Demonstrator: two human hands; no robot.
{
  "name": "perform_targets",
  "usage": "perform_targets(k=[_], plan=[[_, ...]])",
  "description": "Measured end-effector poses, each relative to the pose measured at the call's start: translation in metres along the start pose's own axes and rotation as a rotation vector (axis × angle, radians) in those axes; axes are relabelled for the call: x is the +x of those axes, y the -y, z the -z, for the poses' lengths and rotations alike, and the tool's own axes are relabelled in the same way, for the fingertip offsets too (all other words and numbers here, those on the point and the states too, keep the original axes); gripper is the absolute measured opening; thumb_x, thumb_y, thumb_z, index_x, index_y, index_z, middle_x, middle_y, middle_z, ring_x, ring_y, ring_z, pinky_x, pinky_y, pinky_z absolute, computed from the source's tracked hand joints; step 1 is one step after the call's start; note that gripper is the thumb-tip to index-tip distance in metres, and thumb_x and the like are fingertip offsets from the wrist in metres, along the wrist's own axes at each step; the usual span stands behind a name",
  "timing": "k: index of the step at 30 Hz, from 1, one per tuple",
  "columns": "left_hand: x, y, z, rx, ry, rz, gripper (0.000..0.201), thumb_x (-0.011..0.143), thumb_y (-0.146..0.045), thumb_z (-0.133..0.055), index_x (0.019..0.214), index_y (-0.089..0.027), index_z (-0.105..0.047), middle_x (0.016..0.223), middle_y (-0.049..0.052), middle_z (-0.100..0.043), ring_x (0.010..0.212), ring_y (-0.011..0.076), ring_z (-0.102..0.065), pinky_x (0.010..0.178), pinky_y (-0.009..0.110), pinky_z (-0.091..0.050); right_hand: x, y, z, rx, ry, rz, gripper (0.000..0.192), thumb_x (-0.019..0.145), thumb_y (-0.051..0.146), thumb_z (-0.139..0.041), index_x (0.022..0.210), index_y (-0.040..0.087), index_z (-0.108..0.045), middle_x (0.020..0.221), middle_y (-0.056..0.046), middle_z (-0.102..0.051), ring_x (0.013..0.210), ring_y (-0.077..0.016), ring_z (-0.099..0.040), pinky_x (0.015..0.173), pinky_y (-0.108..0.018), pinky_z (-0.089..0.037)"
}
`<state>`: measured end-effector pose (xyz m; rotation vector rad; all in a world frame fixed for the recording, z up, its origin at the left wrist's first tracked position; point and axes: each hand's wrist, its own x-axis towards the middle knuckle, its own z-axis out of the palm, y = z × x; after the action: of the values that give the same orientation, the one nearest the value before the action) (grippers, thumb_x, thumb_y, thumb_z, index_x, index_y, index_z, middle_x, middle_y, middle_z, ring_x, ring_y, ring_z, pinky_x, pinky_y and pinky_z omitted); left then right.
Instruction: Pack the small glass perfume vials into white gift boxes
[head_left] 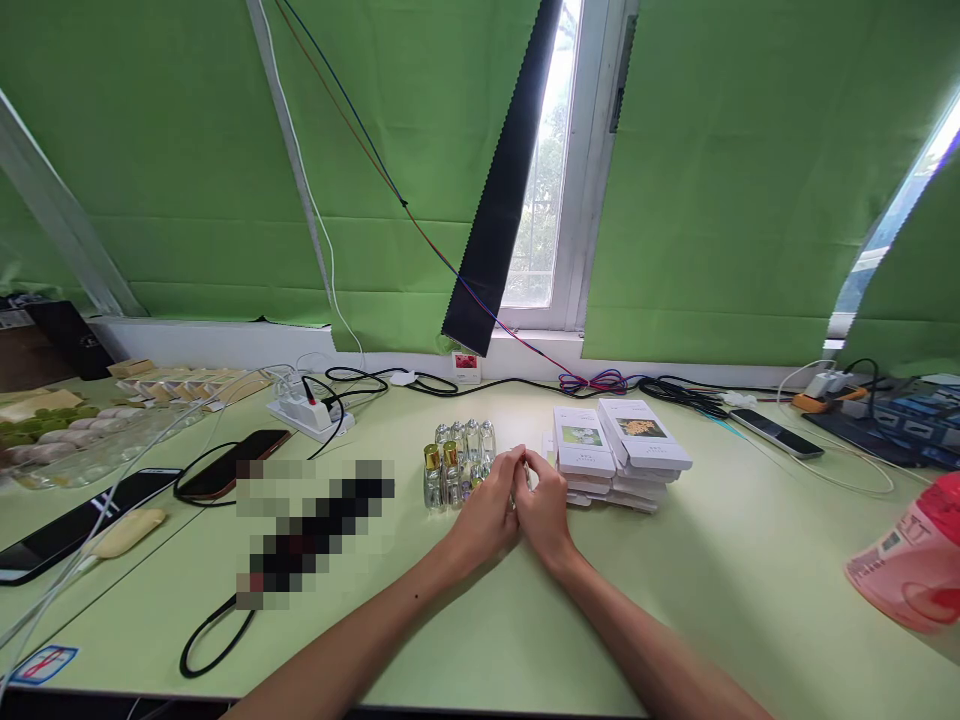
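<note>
My left hand (pixel 489 505) and my right hand (pixel 546 508) meet at the fingertips over the middle of the table. Both have their fingers curled in and pressed together; what they hold, if anything, is hidden. Close beside my left hand stands a group of small glass bottles (pixel 452 487), upright, several with clear tops and two at the front left with gold caps. My hands cover part of this group. Just right of my right hand are two stacks of flat white boxes, the left stack (pixel 581 458) and the right stack (pixel 646 452), with pictures on top.
A pink container (pixel 911 565) stands at the right edge. Phones (pixel 776 432) lie right and left, among a power strip (pixel 311 415) and loose cables (pixel 682 395). A pixelated dark object (pixel 322 530) lies left of my arms. A clear tray (pixel 90 450) sits far left.
</note>
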<state>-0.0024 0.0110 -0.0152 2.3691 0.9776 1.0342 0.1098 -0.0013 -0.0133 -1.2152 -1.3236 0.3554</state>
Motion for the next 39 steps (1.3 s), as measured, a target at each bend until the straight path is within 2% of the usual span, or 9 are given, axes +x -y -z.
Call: perform_targets(k=[11, 27, 39], plan=[[-0.0001, -0.0030, 0.0018, -0.013, 0.018, 0.013, 0.081, 0.074, 0.002, -0.046, 0.148, -0.025, -0.029, 0.140, 0.015, -0.052, 0.113, 0.0259, -0.062, 0.091, 0.041, -0.053, 0.0004, 0.0014, 0.0011, 0.017, -0.003, -0.005, 0.030, 0.094, 0.033, -0.045, 0.091, 0.018, -0.072, 0.086, -0.008, -0.076, 0.074, -0.0222, -0.065, 0.069, -0.031, -0.046], [0.0002, -0.0031, 0.0038, -0.035, 0.020, -0.010, 0.081, 0.073, 0.002, -0.046, 0.148, -0.026, -0.030, 0.143, 0.014, -0.050, 0.120, 0.0272, -0.059, 0.103, 0.047, -0.048, 0.0010, 0.0002, 0.0003, -0.001, -0.027, 0.008, 0.031, 0.093, 0.032, -0.046, 0.092, 0.018, -0.073, 0.087, -0.009, -0.077, 0.072, -0.0222, -0.066, 0.069, -0.031, -0.048], [-0.0002, -0.0037, 0.0043, -0.022, 0.031, -0.007, 0.081, 0.073, 0.001, -0.046, 0.148, -0.025, -0.030, 0.142, 0.014, -0.051, 0.121, 0.0272, -0.058, 0.103, 0.046, -0.049, 0.0004, 0.0015, 0.0012, 0.027, -0.014, -0.007, 0.030, 0.094, 0.032, -0.046, 0.094, 0.018, -0.073, 0.088, -0.008, -0.077, 0.076, -0.0226, -0.067, 0.071, -0.031, -0.049]])
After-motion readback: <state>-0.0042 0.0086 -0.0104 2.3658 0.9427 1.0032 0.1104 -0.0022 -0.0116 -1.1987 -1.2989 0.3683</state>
